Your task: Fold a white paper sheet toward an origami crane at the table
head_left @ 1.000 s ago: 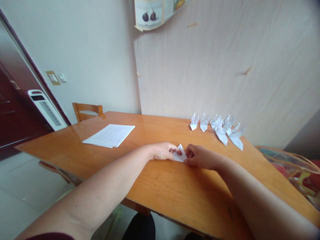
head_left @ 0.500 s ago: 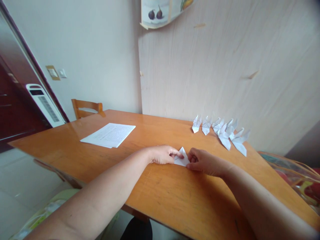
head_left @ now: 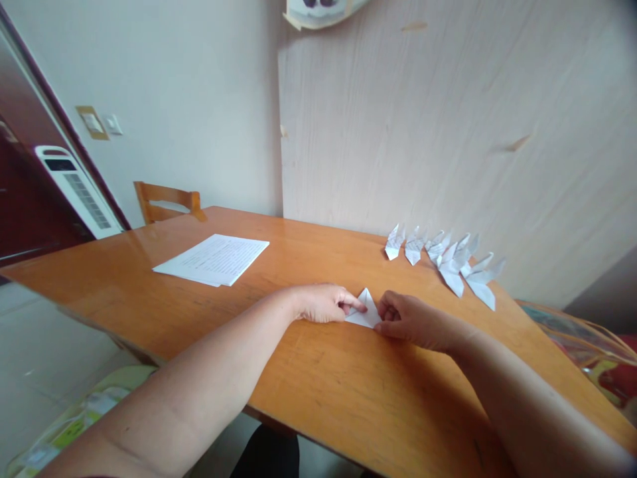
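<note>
One folded paper point(head_left: 365, 320) in head view, lying inward from the tabletop's point(head_left: 308, 372) near edge. Left hand point(head_left: 321, 303) presses it with a finger; can't tell if it also grips. Right hand point(head_left: 413, 322) is narrow, seemingly pinching the paper's right corner. Step looks like creasing; next move calls for firm left pressure, edges lined up. Paper figures point(head_left: 415, 246) stand toward far right corner.

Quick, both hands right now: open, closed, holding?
Left hand: one finger extended onto the folded paper; whether it also grips cannot be told.
Right hand: curled at the paper's right corner; a pinch cannot be confirmed.
</note>
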A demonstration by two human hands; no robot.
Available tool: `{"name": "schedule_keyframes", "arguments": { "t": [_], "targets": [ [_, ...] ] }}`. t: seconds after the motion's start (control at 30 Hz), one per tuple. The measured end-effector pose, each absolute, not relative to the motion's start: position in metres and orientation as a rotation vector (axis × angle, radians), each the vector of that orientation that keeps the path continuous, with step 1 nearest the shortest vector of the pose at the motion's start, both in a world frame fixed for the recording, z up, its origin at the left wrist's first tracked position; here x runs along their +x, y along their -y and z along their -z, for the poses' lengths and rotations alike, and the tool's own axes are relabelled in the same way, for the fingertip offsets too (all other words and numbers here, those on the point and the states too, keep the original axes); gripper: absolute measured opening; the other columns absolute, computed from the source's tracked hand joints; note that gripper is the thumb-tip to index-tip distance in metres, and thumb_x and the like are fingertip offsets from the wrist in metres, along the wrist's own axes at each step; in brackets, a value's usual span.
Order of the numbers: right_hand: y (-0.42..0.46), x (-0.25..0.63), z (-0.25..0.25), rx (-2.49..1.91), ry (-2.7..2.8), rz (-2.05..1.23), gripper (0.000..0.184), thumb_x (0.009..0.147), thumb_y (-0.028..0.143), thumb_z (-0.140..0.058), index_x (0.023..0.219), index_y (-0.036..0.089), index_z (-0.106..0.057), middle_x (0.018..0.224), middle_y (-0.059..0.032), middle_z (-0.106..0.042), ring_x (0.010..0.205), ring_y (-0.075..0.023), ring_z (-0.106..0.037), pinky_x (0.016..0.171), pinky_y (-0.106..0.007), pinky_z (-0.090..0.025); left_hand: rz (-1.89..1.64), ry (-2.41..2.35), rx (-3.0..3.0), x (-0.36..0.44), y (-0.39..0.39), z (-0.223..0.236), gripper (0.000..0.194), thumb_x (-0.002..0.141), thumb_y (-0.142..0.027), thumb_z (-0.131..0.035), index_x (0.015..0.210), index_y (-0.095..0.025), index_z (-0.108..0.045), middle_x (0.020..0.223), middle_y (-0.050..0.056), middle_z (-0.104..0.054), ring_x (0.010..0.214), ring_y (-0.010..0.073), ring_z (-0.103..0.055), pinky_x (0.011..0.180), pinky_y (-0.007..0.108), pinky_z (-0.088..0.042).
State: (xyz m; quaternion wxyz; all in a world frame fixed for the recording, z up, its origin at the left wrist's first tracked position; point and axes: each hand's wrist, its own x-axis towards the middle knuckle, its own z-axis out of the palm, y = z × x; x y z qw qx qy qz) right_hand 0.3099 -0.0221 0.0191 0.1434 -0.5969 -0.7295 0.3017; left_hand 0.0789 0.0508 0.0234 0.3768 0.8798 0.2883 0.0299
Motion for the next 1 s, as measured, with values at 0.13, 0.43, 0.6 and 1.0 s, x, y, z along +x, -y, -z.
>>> {"name": "schedule_keyframes", "arguments": {
  "t": [0.13,0.43,0.6,1.0],
  "targets": [
    [0.022,0.311,-0.018,-1.715,2.113,-0.868,0.019,0.074,0.026,-0.066,0.087,0.021,-0.054,0.082,-0.0011,-0.063,0.069,-0.0154,-0.056,0.057,-0.025,-0.042,-0.061,-0.713,2.255,0.079,-0.052,-0.022,0.056,0.070,-0.017,-0.056,0.124,-0.030,-0.067,0.091,-0.001,-0.058,0.071,0.0111,-0.050,0.059,0.019,-0.034],
    [0.026,0.309,-0.016,-1.725,2.086,-0.861,0.018,0.076,0.028,-0.065,0.088,0.022,-0.052,0.081,-0.0002,-0.062,0.069,-0.0151,-0.055,0.057,-0.024,-0.042,-0.170,-0.842,2.095,0.078,-0.047,-0.016,0.052,0.068,-0.013,-0.054,0.120,-0.021,-0.061,0.089,-0.002,-0.061,0.069,0.0102,-0.052,0.057,0.020,-0.036],
    [0.031,0.305,-0.018,-1.706,2.070,-0.776,0.016,0.076,0.026,-0.064,0.084,0.021,-0.051,0.078,0.0001,-0.059,0.069,-0.0146,-0.053,0.058,-0.024,-0.040,-0.196,-0.855,2.087,0.078,-0.043,-0.015,0.042,0.069,-0.023,-0.062,0.111,-0.020,-0.061,0.083,-0.003,-0.060,0.064,0.0100,-0.050,0.054,0.021,-0.035],
    [0.030,0.298,-0.010,-1.567,1.977,-0.734,0.006,0.079,0.026,-0.058,0.076,0.022,-0.054,0.066,0.0039,-0.051,0.061,-0.0122,-0.045,0.053,-0.025,-0.032,-0.529,-0.834,2.187,0.085,-0.043,-0.006,0.018,0.074,-0.019,-0.062,0.092,-0.018,-0.064,0.082,-0.001,-0.062,0.073,0.0118,-0.055,0.063,0.022,-0.041]
  ]
}}
